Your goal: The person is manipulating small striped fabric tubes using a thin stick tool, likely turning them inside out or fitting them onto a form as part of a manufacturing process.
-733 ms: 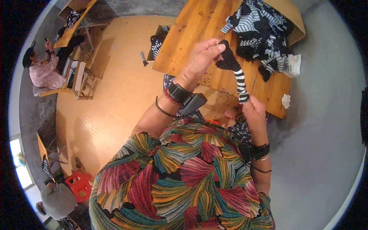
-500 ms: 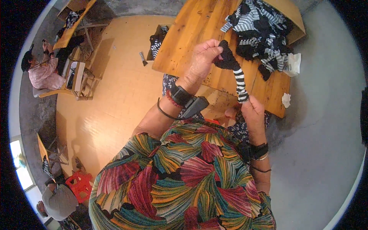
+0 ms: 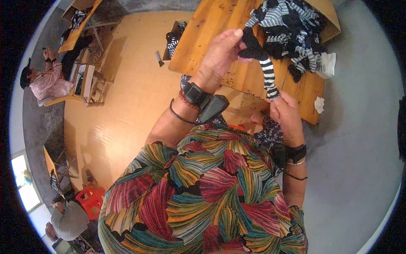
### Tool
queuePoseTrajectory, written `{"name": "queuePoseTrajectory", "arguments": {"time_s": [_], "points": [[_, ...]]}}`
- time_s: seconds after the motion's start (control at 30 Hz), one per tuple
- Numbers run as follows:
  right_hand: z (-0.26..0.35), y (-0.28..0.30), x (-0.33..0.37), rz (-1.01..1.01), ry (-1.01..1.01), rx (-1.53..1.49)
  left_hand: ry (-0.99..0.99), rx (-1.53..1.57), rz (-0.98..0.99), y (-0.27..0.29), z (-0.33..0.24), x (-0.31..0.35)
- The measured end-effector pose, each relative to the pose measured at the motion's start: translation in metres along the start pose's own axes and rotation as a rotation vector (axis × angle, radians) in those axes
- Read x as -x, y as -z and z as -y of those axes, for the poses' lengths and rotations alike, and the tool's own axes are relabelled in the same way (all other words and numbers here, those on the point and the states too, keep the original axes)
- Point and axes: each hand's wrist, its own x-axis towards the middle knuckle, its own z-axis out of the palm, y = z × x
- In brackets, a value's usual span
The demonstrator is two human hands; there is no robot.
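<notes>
A knitted sock point(image 3: 268, 74) is stretched between my hands above the near edge of the wooden table. It has a fuzzy black end and a narrow black-and-white striped part. My left hand point(image 3: 220, 51) pinches the black end, with its thumb pointing up. The tip of the striped part is gripped by my right hand point(image 3: 286, 111), lower and to the right. A large pile of black, grey and white striped knitted pieces point(image 3: 292, 25) lies just beyond the sock.
An open cardboard box point(image 3: 330, 21) lies at the pile's right, beside a white packet point(image 3: 327, 65) and a scrap of white paper point(image 3: 319, 104). Left of the table point(image 3: 203, 38) stands a box of striped pieces point(image 3: 173, 44); one loose piece point(image 3: 159, 58) lies on the floor. Two people sit at left.
Both hands have shifted with the sock: the left slightly up and left, the right up and to the right. The sock stays held at both ends.
</notes>
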Motion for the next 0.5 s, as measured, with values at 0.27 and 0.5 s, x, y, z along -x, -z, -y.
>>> {"name": "queuePoseTrajectory", "arguments": {"time_s": [0.27, 0.5], "points": [[0.008, 0.012, 0.007, -0.065, -0.020, 0.240, 0.084, -0.321, -0.032, 0.006, -0.003, 0.003], [0.013, 0.042, 0.010, 0.077, 0.252, 0.757, 0.108, -0.686, 0.054, 0.007, -0.006, 0.003]]}}
